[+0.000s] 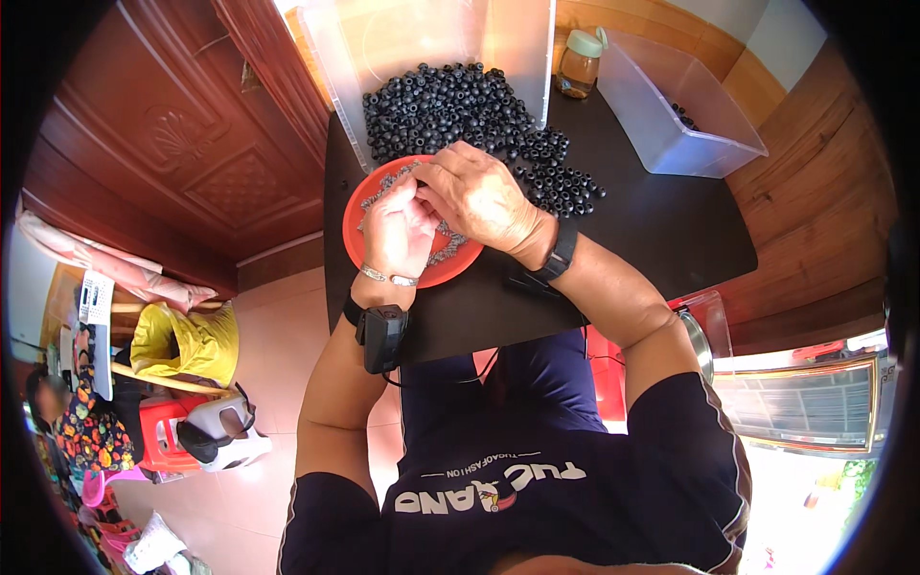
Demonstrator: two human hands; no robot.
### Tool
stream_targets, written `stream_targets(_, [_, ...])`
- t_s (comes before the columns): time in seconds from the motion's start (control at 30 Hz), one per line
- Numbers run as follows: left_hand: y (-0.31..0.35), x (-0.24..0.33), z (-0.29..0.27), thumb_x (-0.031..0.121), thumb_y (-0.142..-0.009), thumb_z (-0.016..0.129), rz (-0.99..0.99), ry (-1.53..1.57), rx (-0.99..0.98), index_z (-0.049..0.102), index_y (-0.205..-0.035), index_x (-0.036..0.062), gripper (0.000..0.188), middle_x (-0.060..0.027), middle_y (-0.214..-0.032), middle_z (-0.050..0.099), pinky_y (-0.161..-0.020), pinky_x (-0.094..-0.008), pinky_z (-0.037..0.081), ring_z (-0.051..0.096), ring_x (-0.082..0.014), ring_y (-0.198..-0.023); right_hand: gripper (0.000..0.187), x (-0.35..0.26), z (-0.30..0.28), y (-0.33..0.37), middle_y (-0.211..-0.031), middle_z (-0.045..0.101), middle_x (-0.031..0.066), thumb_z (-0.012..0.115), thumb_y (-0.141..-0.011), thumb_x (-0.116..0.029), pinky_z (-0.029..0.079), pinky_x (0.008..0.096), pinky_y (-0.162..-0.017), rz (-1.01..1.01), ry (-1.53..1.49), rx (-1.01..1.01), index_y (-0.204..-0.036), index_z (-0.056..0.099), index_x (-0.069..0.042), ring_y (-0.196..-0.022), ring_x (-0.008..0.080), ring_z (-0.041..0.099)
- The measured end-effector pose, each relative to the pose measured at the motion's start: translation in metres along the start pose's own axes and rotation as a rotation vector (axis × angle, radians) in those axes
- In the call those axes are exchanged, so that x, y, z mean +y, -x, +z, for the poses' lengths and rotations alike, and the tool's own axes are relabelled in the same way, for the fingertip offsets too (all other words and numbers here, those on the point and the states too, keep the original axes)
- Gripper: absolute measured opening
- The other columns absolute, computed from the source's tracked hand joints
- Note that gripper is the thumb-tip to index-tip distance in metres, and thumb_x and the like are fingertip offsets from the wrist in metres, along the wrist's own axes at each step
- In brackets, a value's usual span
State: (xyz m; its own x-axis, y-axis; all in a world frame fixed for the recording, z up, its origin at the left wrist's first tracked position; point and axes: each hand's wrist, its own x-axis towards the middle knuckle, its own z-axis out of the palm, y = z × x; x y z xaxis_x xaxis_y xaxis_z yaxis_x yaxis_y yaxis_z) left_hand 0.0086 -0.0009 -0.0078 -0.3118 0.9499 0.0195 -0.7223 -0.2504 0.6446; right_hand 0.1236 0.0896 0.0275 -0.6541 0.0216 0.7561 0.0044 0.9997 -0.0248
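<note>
My left hand (pixel 398 230) and my right hand (pixel 474 196) meet over a red round bowl (pixel 352 230). Their fingertips are pinched together; a small dark bit shows between them, too covered to name. Small grey pieces (pixel 387 180) lie around inside the bowl. Just beyond my hands, a large heap of black bead-like parts with holes (pixel 441 105) spills from a clear plastic bin (pixel 337 77) onto the dark table (pixel 661 230). More of these black parts (pixel 561 190) spread to the right of my right hand.
At the back stands a jar with a pale green lid (pixel 579 65). A second clear bin (pixel 661 105) at the back right holds a few black parts. A reddish-brown door (pixel 182 144) is on the left. Another person (pixel 91 422) is at the far left, near a yellow bag (pixel 182 340).
</note>
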Motion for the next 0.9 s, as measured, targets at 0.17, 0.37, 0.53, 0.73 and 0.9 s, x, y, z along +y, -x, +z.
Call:
stream_targets(0.17, [0.000,0.002,0.010,0.026,-0.095,0.043,0.025,-0.023,-0.004,0.056,-0.109,0.0042,0.029,-0.0074,-0.103,0.060,-0.087,-0.0342,0.044,0.057,-0.0202,-0.094,0.025,0.009,-0.010,-0.004,-0.084,0.064,0.0076,0.070,-0.070,-0.008,0.052,0.0336,-0.068,-0.004,0.041,0.122,-0.094,0.064,-0.005,-0.076,0.0250,0.062])
stream_targets(0.37, [0.001,0.020,-0.014,0.032,-0.092,0.045,0.033,-0.136,0.171,0.057,-0.101,0.0042,0.032,-0.0096,-0.089,0.064,-0.071,-0.0326,0.045,0.061,-0.0217,-0.081,0.018,0.092,-0.102,-0.019,-0.082,0.065,0.0095,0.067,-0.076,-0.013,0.051,0.0374,-0.067,0.359,0.565,0.591,-0.094,0.069,-0.012,-0.075,0.0279,0.063])
stream_targets(0.53, [-0.006,0.014,-0.004,0.031,-0.092,0.047,0.014,-0.135,0.164,0.057,-0.099,0.0046,0.029,-0.0091,-0.087,0.064,-0.069,-0.0314,0.046,0.061,-0.0211,-0.078,0.042,0.181,-0.194,0.028,-0.111,0.063,0.0142,0.047,-0.086,-0.034,0.049,0.0408,-0.084,0.938,1.075,0.211,-0.120,0.059,-0.014,-0.102,0.0300,0.061])
stream_targets(0.73, [-0.002,0.016,-0.008,0.029,-0.091,0.049,0.000,-0.170,0.193,0.059,-0.096,0.0047,0.027,-0.0079,-0.085,0.064,-0.069,-0.0297,0.045,0.061,-0.0193,-0.077,0.026,0.163,-0.140,0.025,-0.092,0.068,0.0130,0.057,-0.084,-0.032,0.051,0.0378,-0.075,0.764,0.634,0.108,-0.097,0.071,-0.014,-0.086,0.0292,0.065])
stream_targets(0.9, [-0.002,0.015,-0.008,0.028,-0.091,0.049,-0.017,-0.190,0.191,0.059,-0.095,0.0051,0.025,-0.0073,-0.085,0.064,-0.069,-0.0293,0.045,0.061,-0.0189,-0.077,0.022,0.109,-0.042,0.008,-0.082,0.069,0.0106,0.065,-0.079,-0.025,0.052,0.0337,-0.072,0.548,0.016,-0.323,-0.093,0.070,-0.008,-0.078,0.0253,0.067])
